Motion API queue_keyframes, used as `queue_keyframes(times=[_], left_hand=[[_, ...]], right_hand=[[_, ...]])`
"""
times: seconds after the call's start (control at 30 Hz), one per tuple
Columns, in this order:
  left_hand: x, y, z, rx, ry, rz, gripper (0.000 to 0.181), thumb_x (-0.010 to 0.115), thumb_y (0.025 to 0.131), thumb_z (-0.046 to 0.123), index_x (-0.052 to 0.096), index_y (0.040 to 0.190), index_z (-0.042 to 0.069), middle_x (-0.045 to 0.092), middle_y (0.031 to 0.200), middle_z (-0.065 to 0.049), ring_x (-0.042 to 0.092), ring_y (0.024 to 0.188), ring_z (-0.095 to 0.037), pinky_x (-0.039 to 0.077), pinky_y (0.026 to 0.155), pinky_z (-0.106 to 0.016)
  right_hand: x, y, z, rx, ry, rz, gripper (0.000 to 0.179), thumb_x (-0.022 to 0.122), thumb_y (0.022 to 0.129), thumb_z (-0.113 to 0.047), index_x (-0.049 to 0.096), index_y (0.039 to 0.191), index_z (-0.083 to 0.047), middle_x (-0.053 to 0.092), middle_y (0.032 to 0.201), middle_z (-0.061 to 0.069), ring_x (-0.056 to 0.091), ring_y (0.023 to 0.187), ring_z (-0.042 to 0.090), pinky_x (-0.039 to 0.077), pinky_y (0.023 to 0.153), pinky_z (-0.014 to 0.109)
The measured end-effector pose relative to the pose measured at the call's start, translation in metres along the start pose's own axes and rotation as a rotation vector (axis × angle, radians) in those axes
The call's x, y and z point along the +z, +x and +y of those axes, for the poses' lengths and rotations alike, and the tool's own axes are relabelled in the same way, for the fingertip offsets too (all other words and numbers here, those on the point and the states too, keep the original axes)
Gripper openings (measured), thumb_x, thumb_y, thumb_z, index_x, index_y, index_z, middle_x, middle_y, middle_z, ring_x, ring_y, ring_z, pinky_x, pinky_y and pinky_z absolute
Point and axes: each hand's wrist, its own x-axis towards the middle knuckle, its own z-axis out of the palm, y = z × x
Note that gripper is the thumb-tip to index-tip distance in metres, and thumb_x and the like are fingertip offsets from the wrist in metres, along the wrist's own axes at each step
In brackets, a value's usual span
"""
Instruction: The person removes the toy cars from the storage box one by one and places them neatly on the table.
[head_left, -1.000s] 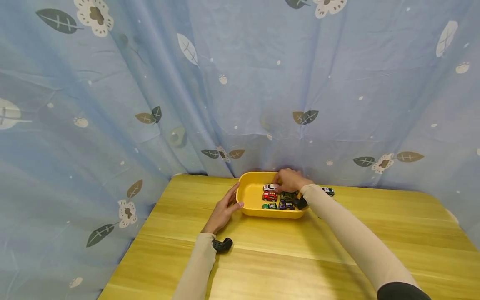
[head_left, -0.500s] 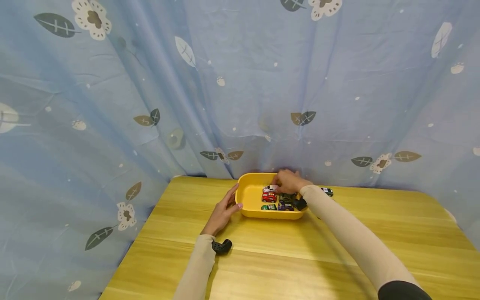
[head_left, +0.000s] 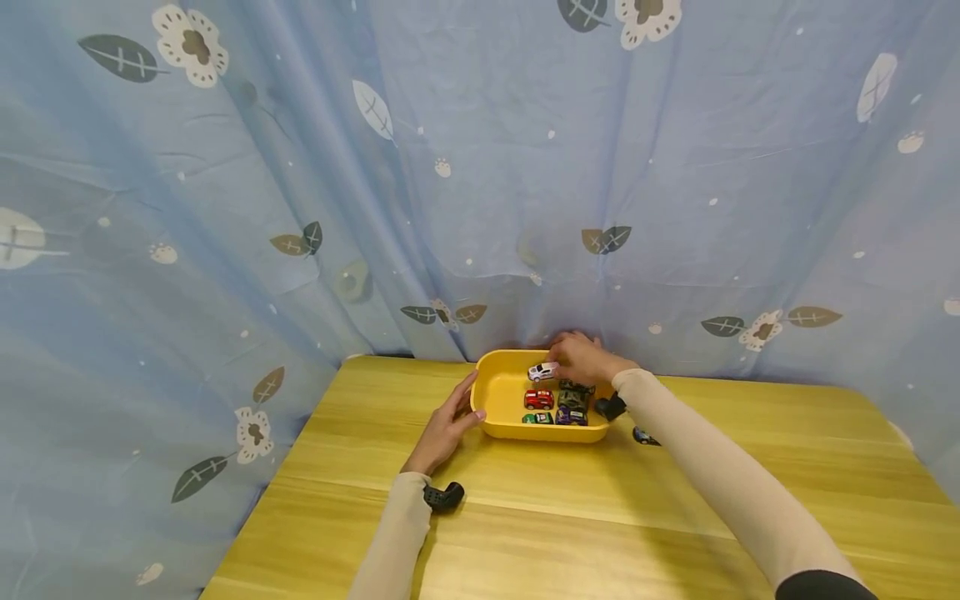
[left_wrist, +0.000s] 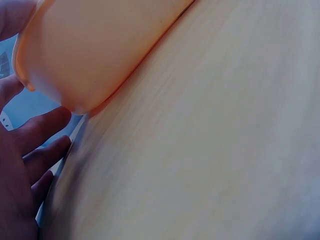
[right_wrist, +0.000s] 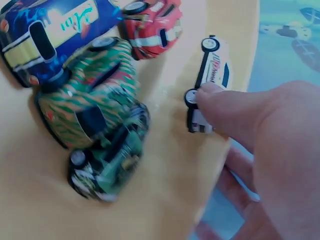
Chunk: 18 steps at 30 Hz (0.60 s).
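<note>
Behind everything, a blue curtain: hanging in folds printed with leaves and flowers.
Table: stretching in yellow wood grain beneath both arms.
Sleeves: the beige left sleeve and beige right sleeve are reaching forward over the table.
Yellow box: resting near the table's far edge.
Left hand: spreading thumb and fingers well apart round the box's left end, the thumb touching the rim, the fingers lying against the outside.
Right hand: pinching the white car, thumb pressing its side; the opposing fingertip is hiding from view.
White car: being held inside the box, towards its far wall.
Blue car, striped car, dark green car: clustering in the box's right part.
Red car: sitting between the white car and a green-and-white car.
Dark car: standing on the table, right of the box.
</note>
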Motion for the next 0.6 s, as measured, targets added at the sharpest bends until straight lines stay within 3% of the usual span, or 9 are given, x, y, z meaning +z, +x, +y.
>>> queue_keyframes(times=[0.13, 0.3, 0.43, 0.6], left_hand=[[0.0, -0.001, 0.001, -0.006, -0.01, 0.002, 0.072, 0.071, 0.103, 0.027, 0.037, 0.166, 0.035, 0.052, 0.162, -0.011, 0.05, 0.15, -0.031, 0.033, 0.126, -0.059], [0.002, -0.005, 0.0, -0.007, -0.023, 0.008, 0.072, 0.071, 0.102, 0.024, 0.038, 0.166, 0.034, 0.052, 0.162, -0.013, 0.05, 0.15, -0.032, 0.032, 0.126, -0.061], [0.003, -0.007, 0.0, -0.003, -0.025, 0.009, 0.072, 0.072, 0.102, 0.025, 0.039, 0.165, 0.035, 0.053, 0.161, -0.012, 0.051, 0.15, -0.032, 0.032, 0.126, -0.061], [0.002, -0.004, 0.001, 0.012, -0.006, 0.01, 0.073, 0.072, 0.102, 0.028, 0.037, 0.166, 0.036, 0.055, 0.16, -0.011, 0.052, 0.149, -0.031, 0.033, 0.126, -0.061]], right_hand=[[-0.012, -0.007, 0.002, -0.075, -0.011, 0.089, 0.02, 0.07, 0.101, -0.017, 0.078, 0.117, -0.009, 0.068, 0.138, 0.014, 0.055, 0.131, 0.043, 0.04, 0.107, 0.067], [-0.022, -0.018, 0.003, -0.211, -0.031, 0.163, 0.016, 0.073, 0.098, -0.011, 0.077, 0.112, -0.004, 0.078, 0.11, 0.009, 0.068, 0.103, 0.032, 0.05, 0.098, 0.053], [-0.028, -0.032, 0.005, -0.23, -0.03, 0.161, 0.012, 0.071, 0.1, -0.012, 0.076, 0.11, -0.007, 0.077, 0.104, 0.004, 0.066, 0.097, 0.026, 0.049, 0.095, 0.049], [-0.037, -0.056, 0.014, -0.217, -0.028, 0.182, 0.014, 0.071, 0.101, -0.011, 0.076, 0.114, -0.007, 0.077, 0.107, 0.005, 0.066, 0.1, 0.027, 0.05, 0.094, 0.051]])
